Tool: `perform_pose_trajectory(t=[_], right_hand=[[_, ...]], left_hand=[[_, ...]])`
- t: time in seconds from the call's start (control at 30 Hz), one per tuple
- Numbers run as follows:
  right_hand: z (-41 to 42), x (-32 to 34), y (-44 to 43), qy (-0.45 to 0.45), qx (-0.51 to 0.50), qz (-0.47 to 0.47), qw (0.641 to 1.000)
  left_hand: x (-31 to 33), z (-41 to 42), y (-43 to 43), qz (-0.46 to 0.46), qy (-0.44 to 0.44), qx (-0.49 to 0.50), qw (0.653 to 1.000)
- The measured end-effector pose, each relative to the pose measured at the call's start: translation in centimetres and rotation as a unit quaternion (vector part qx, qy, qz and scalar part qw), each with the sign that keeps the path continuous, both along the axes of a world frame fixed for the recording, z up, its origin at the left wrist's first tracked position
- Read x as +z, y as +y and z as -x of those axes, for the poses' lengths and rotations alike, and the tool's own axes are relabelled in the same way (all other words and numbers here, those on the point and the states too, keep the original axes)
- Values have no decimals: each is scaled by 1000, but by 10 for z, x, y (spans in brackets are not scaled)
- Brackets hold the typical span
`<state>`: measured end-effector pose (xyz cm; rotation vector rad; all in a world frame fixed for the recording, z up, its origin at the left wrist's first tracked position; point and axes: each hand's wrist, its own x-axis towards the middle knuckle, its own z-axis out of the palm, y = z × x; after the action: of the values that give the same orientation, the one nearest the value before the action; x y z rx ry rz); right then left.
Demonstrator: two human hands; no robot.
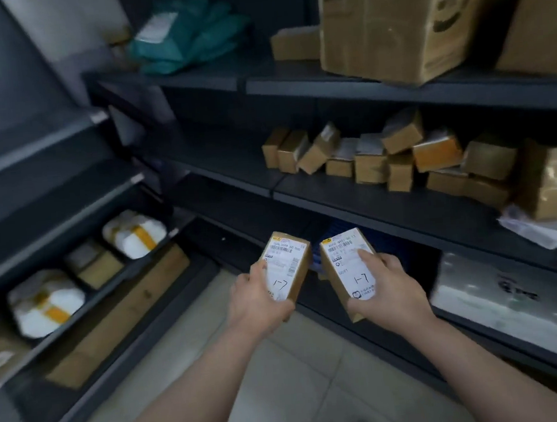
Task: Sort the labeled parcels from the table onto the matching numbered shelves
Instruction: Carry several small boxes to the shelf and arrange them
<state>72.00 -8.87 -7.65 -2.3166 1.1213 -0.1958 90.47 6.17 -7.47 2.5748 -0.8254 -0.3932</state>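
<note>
Two small brown boxes are held out before dark shelving, one in each grip. The left box (pixel 287 264) is clasped from its lower left by the left grip (pixel 261 296). The thumb is laid on the white label, the other fingers are hidden beneath, and the box's upper half stands clear above the grip. The right box (pixel 347 265) is clasped from its lower right by the right grip (pixel 386 285), with the thumb pressed across the label and the fingers curled round the far edge. Both grips are closed firmly on their boxes. "1-7" is handwritten on each label, below the barcodes. The boxes are held side by side, labels up, with a narrow gap between them, and are seen against the lowest bay. The middle shelf (pixel 226 168), above and to the right, carries a box cluster (pixel 370 160), loosely piled. Green bags (pixel 188 37) and large cartons (pixel 405 21) are noted on the top shelf. A silver parcel (pixel 513 298) lies low on the right. White parcels (pixel 47 301) banded with yellow tape lie on the left rack. Pale floor (pixel 283 361) shows under the forearms.
</note>
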Motion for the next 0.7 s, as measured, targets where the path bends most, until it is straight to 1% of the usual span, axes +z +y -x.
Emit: perform_pose_trajectory(t=[0.13,0.3,0.53,0.7], right_hand=[[-71,14,-20,-11,75,7,997],[-165,30,-18,-13,181,22,983],[-288,34,37,-32,298,26,954],[-380,33,98,-48,355,30,933]], left_hand=[[14,-46,9,1,-21,70,997],[31,-99,35,36,-36,172,984],[37,-172,105,23,-50,272,961],[36,-233,175,28,-54,330,942]])
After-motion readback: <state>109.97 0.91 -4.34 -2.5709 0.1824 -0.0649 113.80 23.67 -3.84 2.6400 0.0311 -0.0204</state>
